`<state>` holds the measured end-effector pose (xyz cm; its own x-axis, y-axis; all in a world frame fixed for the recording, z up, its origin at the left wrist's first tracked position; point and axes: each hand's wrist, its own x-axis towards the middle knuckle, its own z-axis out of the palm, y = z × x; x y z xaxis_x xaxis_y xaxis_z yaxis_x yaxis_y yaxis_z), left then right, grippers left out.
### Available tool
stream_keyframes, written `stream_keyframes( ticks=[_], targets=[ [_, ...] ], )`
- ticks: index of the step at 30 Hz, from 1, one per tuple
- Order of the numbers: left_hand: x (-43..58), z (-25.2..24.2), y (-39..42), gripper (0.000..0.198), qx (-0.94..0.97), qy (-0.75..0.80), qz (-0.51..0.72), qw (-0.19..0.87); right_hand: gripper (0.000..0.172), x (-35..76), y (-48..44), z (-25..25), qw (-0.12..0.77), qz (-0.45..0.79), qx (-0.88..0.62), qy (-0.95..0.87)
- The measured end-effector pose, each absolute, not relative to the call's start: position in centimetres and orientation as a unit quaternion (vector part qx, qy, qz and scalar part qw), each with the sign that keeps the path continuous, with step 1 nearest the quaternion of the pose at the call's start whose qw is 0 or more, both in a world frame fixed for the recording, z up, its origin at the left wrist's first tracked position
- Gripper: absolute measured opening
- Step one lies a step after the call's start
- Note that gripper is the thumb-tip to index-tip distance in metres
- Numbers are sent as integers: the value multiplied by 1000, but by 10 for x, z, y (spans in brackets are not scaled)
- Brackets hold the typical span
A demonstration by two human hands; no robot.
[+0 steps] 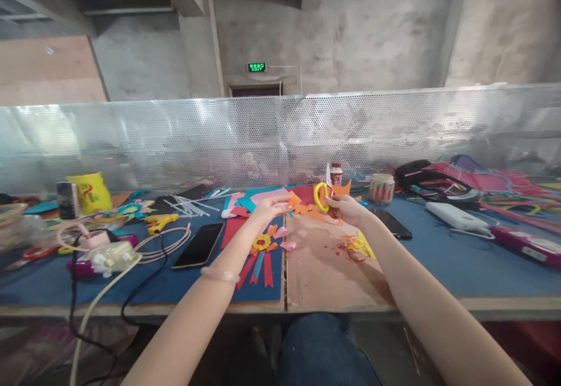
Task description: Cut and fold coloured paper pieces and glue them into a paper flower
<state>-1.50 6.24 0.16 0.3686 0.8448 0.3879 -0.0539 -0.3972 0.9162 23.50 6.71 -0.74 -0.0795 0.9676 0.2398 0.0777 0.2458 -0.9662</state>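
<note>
My right hand (348, 208) grips a pair of scissors (323, 197) with yellow handles, its blades pointing up. My left hand (268, 211) reaches over the coloured paper, thumb and fingers apart. Its fingertips are close to orange paper pieces (302, 204); whether they touch cannot be made out. Below the left hand lies a paper flower (262, 242) with a yellow centre, orange and pink petals around it, and red and blue strips under it. Yellow and red paper scraps (358, 246) are heaped on the brown board (315, 275) beside my right forearm.
A phone (199, 247) lies left, near a yellow glue gun (160, 222) and tangled cables. Behind my right hand stand a bottle (336, 173) and a jar (381, 188); a second phone (394, 224) lies nearby. A perforated metal screen (197, 141) borders the table's back.
</note>
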Motion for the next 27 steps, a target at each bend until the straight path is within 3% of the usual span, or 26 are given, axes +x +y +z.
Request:
stream_keyframes(
  ticks=[7, 14, 18, 27],
  targets=[
    [-4, 7, 50, 36, 595, 160, 492, 615, 31, 196, 59, -19, 447, 462, -413, -645],
    [-8, 19, 42, 38, 552, 127, 516, 643, 35, 182, 56, -22, 415, 444, -423, -672],
    [-12, 22, 44, 37, 567, 131, 526, 620, 33, 196, 58, -22, 430, 443, -428, -661],
    [-15, 17, 54, 26, 594, 266, 600, 465, 20, 192, 50, -13, 495, 512, -383, -588]
  ],
)
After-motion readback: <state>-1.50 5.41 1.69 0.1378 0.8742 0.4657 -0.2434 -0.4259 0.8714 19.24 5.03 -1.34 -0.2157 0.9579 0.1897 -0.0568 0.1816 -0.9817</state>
